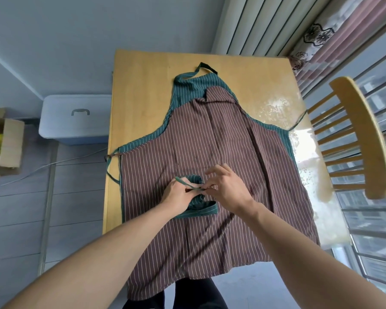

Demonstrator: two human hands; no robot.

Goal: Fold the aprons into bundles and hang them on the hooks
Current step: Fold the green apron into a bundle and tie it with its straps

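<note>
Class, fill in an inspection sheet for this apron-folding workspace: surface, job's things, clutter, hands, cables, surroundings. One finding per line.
Surface: wooden table, mostly covered by cloth; glare on its right side.
Job's things: brown striped apron spread flat over a green striped apron, its hem hanging off the near edge; small green bundle resting on it; no hooks in view.
Clutter: nothing seen on the table.
Hands: left hand and right hand both pinch a green strap at the bundle.
Cables: thin cable on the floor, left.
Surroundings: lidded bin, cardboard box, wooden chair, curtain, window railings.
</note>
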